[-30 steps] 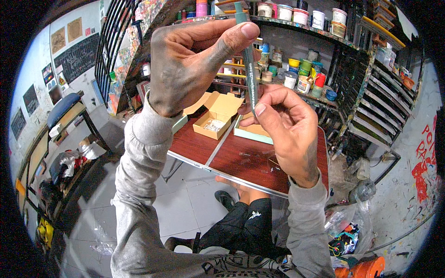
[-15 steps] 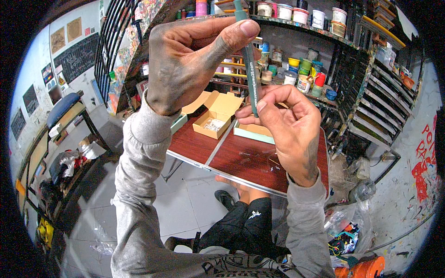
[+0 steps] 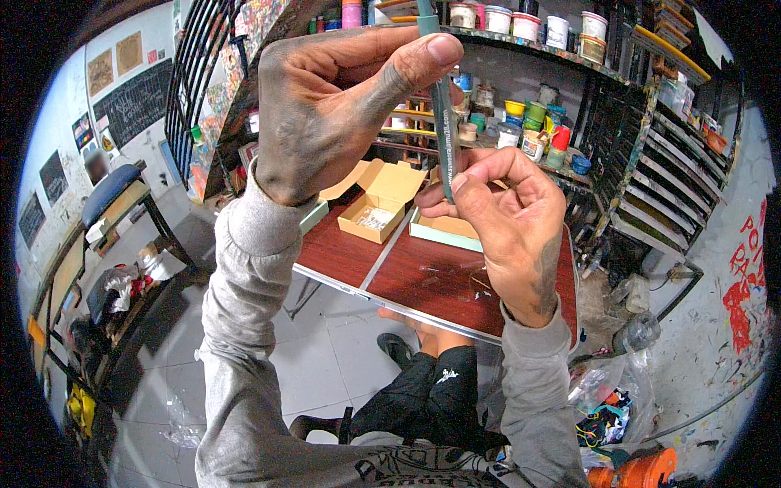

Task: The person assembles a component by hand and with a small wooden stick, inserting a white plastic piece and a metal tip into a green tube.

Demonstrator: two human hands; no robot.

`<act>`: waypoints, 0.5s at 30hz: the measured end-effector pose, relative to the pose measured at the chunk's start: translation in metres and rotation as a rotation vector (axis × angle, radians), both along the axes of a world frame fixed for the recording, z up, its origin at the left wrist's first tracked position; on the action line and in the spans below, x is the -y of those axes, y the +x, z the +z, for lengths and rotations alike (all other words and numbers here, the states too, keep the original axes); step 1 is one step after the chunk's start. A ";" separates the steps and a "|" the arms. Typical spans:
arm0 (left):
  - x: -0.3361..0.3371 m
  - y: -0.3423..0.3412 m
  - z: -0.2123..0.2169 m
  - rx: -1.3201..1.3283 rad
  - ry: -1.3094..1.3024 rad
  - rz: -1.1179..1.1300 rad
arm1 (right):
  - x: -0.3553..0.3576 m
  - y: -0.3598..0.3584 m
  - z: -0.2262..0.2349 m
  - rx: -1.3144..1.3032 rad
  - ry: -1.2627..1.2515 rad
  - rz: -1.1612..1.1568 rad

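Left hand up high, thumb and fingers pinching the top of a slim green pen; the pen hangs upright between both hands. Right hand just below, fingertips clamped on its lower end, above the red table with open cardboard box.

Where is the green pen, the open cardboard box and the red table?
green pen (image 3: 444, 138), head view, middle of its barrel.
open cardboard box (image 3: 376, 216), head view, its inside.
red table (image 3: 443, 293), head view, bare top.

1 head-worn fisheye view looks steeply down and forward, very near the raised left hand and right hand, over the red tabletop toward paint shelves.
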State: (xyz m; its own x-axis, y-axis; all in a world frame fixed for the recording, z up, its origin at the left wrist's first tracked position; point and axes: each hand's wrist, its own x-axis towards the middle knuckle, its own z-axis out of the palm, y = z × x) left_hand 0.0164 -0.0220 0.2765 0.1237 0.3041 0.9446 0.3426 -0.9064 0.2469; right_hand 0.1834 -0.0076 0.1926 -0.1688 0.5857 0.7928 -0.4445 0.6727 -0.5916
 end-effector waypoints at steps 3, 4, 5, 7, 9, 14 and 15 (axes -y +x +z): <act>0.003 0.000 0.001 -0.009 -0.005 -0.005 | 0.003 -0.004 0.002 -0.066 -0.054 0.005; 0.003 0.000 0.001 -0.026 -0.008 -0.011 | 0.003 -0.004 0.001 -0.074 -0.056 0.003; 0.003 -0.001 0.001 -0.043 -0.011 -0.018 | 0.002 -0.004 0.001 -0.083 -0.059 0.001; 0.003 -0.001 0.000 -0.059 -0.023 -0.017 | -0.003 -0.001 -0.004 -0.013 -0.117 -0.045; -0.003 0.000 -0.002 -0.051 -0.033 -0.014 | -0.006 0.003 -0.005 -0.030 -0.120 -0.075; -0.003 -0.003 -0.001 -0.117 -0.151 -0.014 | -0.001 0.009 0.018 -0.009 -0.045 -0.005; 0.000 0.000 0.001 -0.123 -0.136 -0.030 | -0.001 0.011 0.025 0.083 -0.012 -0.042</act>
State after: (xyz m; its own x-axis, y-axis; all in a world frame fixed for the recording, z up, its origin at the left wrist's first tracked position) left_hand 0.0162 -0.0224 0.2773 0.2466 0.4227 0.8721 0.3515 -0.8776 0.3260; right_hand 0.1946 -0.0070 0.2180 -0.2090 0.6029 0.7700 -0.3649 0.6824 -0.6334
